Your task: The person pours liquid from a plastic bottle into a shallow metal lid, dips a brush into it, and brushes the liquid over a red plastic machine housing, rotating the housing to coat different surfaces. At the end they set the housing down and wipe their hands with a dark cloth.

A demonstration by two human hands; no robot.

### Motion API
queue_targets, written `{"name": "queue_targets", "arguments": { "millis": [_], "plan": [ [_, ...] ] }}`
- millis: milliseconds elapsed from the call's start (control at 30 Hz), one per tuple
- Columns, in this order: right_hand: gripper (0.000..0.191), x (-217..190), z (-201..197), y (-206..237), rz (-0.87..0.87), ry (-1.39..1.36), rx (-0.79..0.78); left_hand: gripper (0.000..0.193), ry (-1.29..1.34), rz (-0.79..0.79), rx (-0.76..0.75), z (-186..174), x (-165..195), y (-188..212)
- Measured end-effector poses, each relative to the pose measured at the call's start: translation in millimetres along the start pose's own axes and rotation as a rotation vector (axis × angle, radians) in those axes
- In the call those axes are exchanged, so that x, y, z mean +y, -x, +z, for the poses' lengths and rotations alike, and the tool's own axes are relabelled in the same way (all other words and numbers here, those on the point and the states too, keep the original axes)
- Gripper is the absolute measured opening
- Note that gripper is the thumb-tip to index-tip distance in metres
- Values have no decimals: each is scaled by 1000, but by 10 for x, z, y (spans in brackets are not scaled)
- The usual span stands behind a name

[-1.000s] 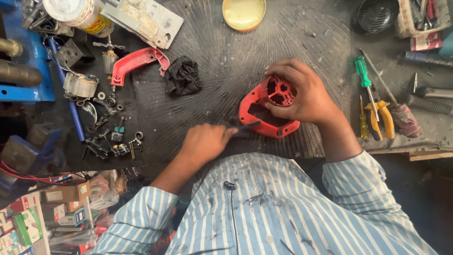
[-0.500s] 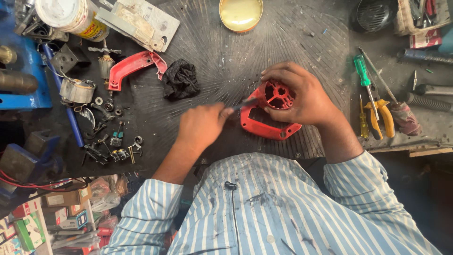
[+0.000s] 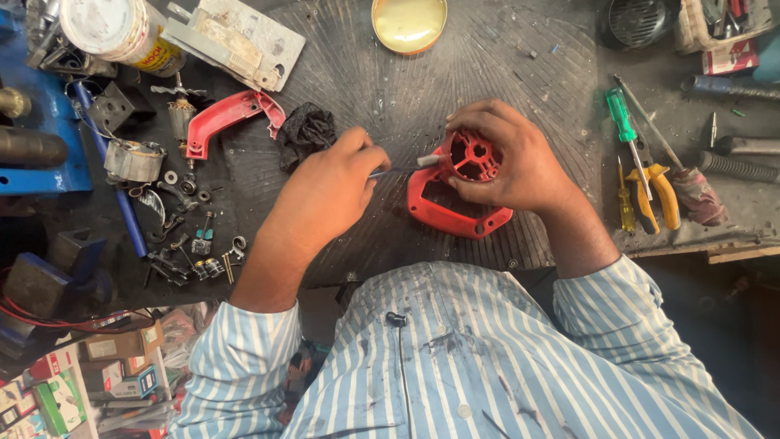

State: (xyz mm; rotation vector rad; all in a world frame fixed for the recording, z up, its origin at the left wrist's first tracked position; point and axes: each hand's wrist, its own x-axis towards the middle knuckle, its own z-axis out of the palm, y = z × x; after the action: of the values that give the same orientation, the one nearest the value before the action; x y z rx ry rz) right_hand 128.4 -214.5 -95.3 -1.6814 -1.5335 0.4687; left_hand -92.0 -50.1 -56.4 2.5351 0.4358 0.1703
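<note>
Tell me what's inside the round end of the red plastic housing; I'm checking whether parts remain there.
Inside the red plastic housing, the round end shows only red ribs and dark openings. The right hand covers its far side, so that part is hidden. The left hand holds a thin tool at its rim.

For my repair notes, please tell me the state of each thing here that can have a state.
left hand: closed on a thin tool, its tip at the housing
right hand: gripping the red housing, tilted on the mat
red cover piece: lying loose, apart
yellow tin: open
green screwdriver: lying unused
yellow-handled pliers: lying unused
black cloth: crumpled
</note>
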Motion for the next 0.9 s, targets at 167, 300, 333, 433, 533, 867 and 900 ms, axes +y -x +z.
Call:
{"name": "queue_targets", "arguments": {
  "millis": [167,300,333,433,533,867,900],
  "plan": [
    [60,176,45,46,11,-45,112,19,186,31,88,-133,59,-28],
    [56,480,86,179,131,-336,330,16,421,-42,320,47,-241,-10],
    [54,570,105,230,217,-515,408,15,495,-79,385,116,-366,5],
    [45,849,110,370,459,-873,597,18,1286,-396,668,382,-761,-2],
    [36,992,147,514,586,-768,658,23,1749,-514,484,636,-961,209],
    [24,478,-30,682,12,523,328,38,843,-351,-7,921,-370,517],
    [21,448,-13,647,14,500,325,35,661,-156,122,884,-315,504]
  ]
}}
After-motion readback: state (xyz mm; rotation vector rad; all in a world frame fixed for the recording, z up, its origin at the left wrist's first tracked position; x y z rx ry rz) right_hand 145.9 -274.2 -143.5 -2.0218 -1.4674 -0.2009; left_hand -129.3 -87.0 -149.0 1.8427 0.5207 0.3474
